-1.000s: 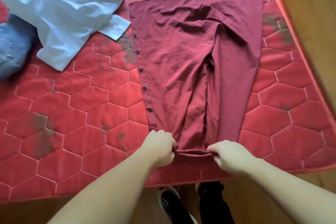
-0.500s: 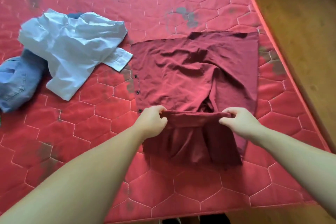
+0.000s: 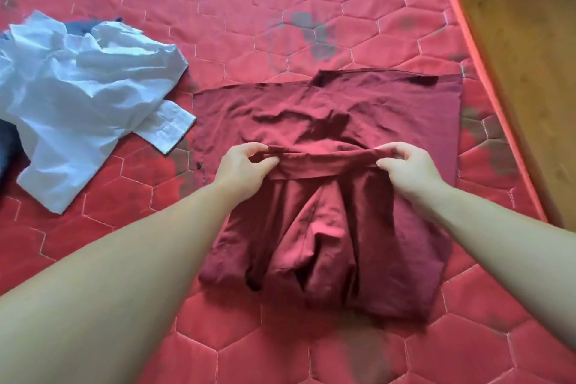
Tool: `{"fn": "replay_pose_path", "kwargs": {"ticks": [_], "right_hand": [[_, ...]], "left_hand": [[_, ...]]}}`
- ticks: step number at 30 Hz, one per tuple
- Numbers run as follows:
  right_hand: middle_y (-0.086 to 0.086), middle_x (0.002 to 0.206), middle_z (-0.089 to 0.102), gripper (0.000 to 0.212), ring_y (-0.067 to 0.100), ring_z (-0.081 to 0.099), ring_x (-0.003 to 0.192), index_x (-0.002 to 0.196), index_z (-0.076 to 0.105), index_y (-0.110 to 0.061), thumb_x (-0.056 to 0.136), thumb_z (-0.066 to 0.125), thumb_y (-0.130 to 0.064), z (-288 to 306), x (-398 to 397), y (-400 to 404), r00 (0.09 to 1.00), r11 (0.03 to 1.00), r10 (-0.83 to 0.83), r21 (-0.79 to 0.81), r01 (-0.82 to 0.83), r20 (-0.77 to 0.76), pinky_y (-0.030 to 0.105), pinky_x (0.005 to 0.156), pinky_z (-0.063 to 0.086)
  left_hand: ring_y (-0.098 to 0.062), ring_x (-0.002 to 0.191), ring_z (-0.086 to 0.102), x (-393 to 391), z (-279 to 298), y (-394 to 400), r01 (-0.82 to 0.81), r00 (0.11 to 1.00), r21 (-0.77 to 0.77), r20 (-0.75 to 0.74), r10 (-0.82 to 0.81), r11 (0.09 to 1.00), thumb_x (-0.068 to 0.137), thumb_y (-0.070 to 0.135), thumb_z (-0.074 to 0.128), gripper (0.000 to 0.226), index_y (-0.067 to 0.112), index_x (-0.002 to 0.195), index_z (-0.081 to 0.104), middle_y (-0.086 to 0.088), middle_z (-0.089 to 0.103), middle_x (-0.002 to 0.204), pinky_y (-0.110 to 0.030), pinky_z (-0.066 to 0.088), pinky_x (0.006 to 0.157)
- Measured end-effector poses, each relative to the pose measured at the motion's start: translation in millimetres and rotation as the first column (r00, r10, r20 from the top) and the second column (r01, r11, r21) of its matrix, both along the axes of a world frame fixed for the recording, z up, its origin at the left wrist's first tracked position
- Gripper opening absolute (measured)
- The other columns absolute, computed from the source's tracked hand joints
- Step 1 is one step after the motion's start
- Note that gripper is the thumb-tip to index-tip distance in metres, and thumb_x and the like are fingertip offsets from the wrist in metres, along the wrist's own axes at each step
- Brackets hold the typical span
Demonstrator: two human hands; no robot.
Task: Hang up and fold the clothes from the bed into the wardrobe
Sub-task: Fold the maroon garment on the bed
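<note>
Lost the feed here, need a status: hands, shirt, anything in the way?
Left hand and right hand both pinch the maroon shirt's hem, mid-fold. White shirt lies apart, left. Nothing in the way.

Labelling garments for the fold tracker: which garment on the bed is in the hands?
The maroon button-up shirt: left hand and right hand pinch its folded edge. The white shirt lies crumpled and untouched further left.

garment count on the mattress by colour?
Maroon: 1, the maroon shirt, held at its folded edge by left hand and right hand
White: 1, the white shirt
Dark blue: 1, the blue garment, mostly hidden
Total: 3
</note>
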State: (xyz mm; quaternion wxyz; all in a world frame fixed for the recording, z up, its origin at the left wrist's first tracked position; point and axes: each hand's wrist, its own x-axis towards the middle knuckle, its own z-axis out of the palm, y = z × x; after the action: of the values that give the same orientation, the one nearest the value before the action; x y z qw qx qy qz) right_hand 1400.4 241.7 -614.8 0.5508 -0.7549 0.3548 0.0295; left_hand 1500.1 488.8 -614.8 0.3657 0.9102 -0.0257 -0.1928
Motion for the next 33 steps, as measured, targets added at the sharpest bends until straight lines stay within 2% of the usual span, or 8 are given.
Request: {"fn": "replay_pose_path", "kwargs": {"ticks": [5,11,15,19,22,25,29,33], "right_hand": [[-0.005,0.083,0.068,0.026,0.007,0.061,0.076,0.089,0.068,-0.017,0.087,0.055,0.005,-9,64,-26,0.987,0.997,-0.063,-0.023,0.067,0.147,0.018,0.076,0.049],[-0.001,0.079,0.066,0.016,0.01,0.057,0.077,0.087,0.07,-0.007,0.087,0.07,-0.023,-47,68,-27,0.988,0.999,0.042,-0.02,-0.045,-0.147,0.021,0.062,0.048],[-0.014,0.073,0.07,0.016,0.004,0.06,0.069,0.08,0.071,-0.02,0.088,0.065,-0.008,-57,76,-32,0.999,0.994,-0.033,0.108,0.031,0.013,0.015,0.063,0.049],[-0.015,0.075,0.069,0.019,-0.002,0.059,0.065,0.082,0.07,-0.022,0.091,0.061,-0.008,-42,120,-39,0.984,0.986,-0.096,0.147,0.074,0.153,0.014,0.065,0.05],[-0.014,0.079,0.066,0.017,0.002,0.058,0.072,0.08,0.066,-0.025,0.091,0.061,-0.014,-47,148,-44,0.982,0.994,-0.108,0.018,0.106,0.157,0.019,0.072,0.048],[-0.005,0.082,0.065,0.005,0.013,0.058,0.078,0.086,0.065,-0.017,0.088,0.061,-0.021,-60,155,-44,0.993,0.977,-0.1,-0.181,0.111,0.068,0.029,0.076,0.045],[0.004,0.068,0.056,0.019,0.023,0.047,0.07,0.081,0.059,-0.003,0.087,0.059,-0.021,-71,145,-35,1.0,0.942,0.017,-0.336,-0.023,-0.021,0.035,0.064,0.037],[0.014,0.081,0.065,0.02,0.033,0.058,0.082,0.089,0.064,-0.002,0.089,0.055,-0.021,-74,156,-43,1.0,0.918,0.026,-0.397,-0.028,-0.01,0.038,0.071,0.042]], "left_hand": [[-0.006,0.061,0.055,55,-12,-22,-0.094,0.987,-0.153,-0.143,0.073,0.984,0.082,0.028,0.077,0.027,0.018,0.106,0.071,0.008,0.065,0.078,-0.021,0.043,0.065],[-0.017,0.07,0.051,67,-50,-14,-0.21,0.853,-0.182,-0.514,0.089,0.961,0.073,0.025,0.083,0.027,0.009,0.093,0.074,-0.003,0.063,0.078,-0.028,0.038,0.062],[-0.021,0.074,0.068,84,-50,-30,-0.369,0.775,-0.34,-0.626,0.085,0.865,0.086,0.012,0.069,0.016,0.009,0.1,0.074,-0.01,0.074,0.09,-0.03,0.053,0.077],[-0.014,0.073,0.067,131,-46,-54,-0.403,0.868,-0.437,-0.462,0.184,0.804,0.087,0.012,0.07,0.007,0.016,0.091,0.073,0.0,0.074,0.084,-0.034,0.055,0.083],[-0.012,0.093,0.061,153,-49,-64,-0.333,0.942,-0.217,-0.026,0.336,0.918,0.087,0.022,0.069,0.026,0.025,0.113,0.066,0.007,0.065,0.099,-0.028,0.047,0.092],[-0.019,0.115,0.054,128,-50,-68,-0.038,0.922,0.037,0.386,0.021,0.999,0.083,0.035,0.056,0.04,0.029,0.122,0.06,0.002,0.059,0.122,-0.038,0.042,0.101],[-0.025,0.146,0.022,71,-73,-75,0.397,0.844,0.432,0.176,-0.507,0.81,0.082,0.066,0.02,0.069,0.043,0.146,0.034,0.002,0.028,0.158,-0.052,0.017,0.118],[-0.022,0.15,-0.01,74,-95,-65,0.436,0.819,0.557,0.081,-0.568,0.707,0.081,0.071,0.002,0.075,0.047,0.152,0.0,0.008,-0.006,0.164,-0.05,-0.007,0.118]]}}
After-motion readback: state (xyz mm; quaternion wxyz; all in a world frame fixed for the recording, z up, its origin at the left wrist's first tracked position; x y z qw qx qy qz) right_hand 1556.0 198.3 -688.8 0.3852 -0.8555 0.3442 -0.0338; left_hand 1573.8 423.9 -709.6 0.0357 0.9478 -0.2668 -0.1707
